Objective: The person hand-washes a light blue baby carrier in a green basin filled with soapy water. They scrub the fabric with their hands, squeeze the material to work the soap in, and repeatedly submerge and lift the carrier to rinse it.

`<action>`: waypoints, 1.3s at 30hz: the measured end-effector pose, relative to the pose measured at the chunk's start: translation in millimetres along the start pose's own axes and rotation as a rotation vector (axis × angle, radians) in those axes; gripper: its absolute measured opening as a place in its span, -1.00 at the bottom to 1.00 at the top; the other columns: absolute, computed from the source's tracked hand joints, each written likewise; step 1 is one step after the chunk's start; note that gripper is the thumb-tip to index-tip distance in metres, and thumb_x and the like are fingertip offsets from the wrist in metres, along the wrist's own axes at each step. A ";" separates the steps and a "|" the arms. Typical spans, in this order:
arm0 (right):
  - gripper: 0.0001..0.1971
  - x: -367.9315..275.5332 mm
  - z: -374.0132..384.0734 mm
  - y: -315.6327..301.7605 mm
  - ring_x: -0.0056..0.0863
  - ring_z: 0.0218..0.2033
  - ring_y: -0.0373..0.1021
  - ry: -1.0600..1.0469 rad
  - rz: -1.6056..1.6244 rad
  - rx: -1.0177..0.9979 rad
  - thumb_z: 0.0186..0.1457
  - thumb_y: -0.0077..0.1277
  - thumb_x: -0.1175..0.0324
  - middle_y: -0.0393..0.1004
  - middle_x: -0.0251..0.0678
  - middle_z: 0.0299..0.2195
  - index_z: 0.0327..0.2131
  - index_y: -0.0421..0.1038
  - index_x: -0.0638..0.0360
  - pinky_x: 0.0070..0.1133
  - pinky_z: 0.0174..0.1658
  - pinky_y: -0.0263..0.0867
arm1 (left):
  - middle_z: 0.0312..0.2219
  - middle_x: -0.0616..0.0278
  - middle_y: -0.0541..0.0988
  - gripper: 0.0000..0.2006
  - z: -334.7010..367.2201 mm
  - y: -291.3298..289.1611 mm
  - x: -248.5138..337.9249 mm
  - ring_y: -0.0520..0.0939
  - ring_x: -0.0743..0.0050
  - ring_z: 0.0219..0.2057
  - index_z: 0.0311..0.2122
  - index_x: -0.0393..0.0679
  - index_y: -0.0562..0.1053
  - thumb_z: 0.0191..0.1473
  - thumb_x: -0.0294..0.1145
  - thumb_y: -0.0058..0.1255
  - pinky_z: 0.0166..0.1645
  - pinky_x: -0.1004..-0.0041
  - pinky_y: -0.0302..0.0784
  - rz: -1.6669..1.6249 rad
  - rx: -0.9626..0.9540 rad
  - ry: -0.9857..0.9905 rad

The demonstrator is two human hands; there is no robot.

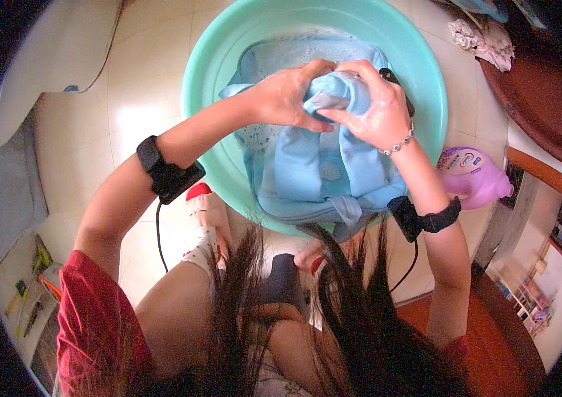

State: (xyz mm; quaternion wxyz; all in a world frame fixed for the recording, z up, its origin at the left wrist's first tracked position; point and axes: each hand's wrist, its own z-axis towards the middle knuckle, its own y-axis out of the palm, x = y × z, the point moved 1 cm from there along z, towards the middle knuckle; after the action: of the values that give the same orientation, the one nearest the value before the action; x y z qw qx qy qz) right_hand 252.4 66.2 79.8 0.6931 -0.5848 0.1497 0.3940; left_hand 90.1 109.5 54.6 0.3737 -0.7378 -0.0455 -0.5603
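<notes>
A light blue backpack (301, 165) with wide straps lies soaked in sudsy water inside a turquoise basin (196, 132). Above the bag, my left hand (289, 96) and my right hand (379, 106) face each other, both closed round a bunched, folded part of its blue strap fabric (342, 92). A paler, greyish side of that cloth shows between my fingers. Foam clings to the skin of both hands. Black buckle-like pieces (396, 86) lie at the basin's right side, partly hidden behind my right hand.
A pink-purple detergent bottle (473, 177) lies against the basin's right side on the tiled floor (142, 112). A crumpled pale cloth (482, 43) is at the upper right, beside a dark red-brown round surface (539, 86). My feet are close to the basin's near rim.
</notes>
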 end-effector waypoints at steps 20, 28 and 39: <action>-0.63 8.2 3.6 12.3 -0.22 -0.43 0.33 0.088 -0.186 -0.126 -0.23 0.02 0.09 0.38 -0.17 -0.47 -0.36 0.25 0.08 -0.48 -0.39 0.27 | -0.39 -0.03 0.42 -0.45 8.2 11.3 -10.3 0.46 0.05 -0.39 -0.23 -0.11 0.30 -0.39 -0.03 0.08 -0.28 0.28 0.35 0.234 0.079 -0.070; -0.52 55.6 -0.7 12.6 -0.17 -0.29 0.31 0.498 -0.172 -0.206 -0.21 0.00 0.10 0.35 -0.02 -0.35 -0.20 0.21 0.15 -0.48 -0.21 0.21 | -0.26 -0.17 0.30 -0.31 7.9 14.1 -24.8 0.47 0.07 -0.34 -0.16 -0.39 0.14 -0.14 0.15 -0.24 -0.28 0.30 0.39 0.717 0.009 -0.384; -0.62 4.0 -10.4 -51.4 -0.18 -0.68 0.32 0.274 -0.467 0.253 -0.27 0.04 0.00 0.31 -0.10 -0.78 -0.62 0.38 0.18 -0.47 -0.62 0.24 | -0.12 -0.06 0.21 -0.31 3.8 -6.9 -17.6 0.30 0.08 -0.12 -0.05 -0.25 0.06 -0.28 -0.16 0.06 -0.11 0.27 0.29 0.820 0.128 -0.196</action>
State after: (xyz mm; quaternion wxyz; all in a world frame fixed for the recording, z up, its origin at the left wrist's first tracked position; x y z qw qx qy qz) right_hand 294.8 57.7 110.0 0.8057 -0.5600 0.1514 0.1194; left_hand 83.3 122.8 42.6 0.6047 -0.7198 0.1818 -0.2884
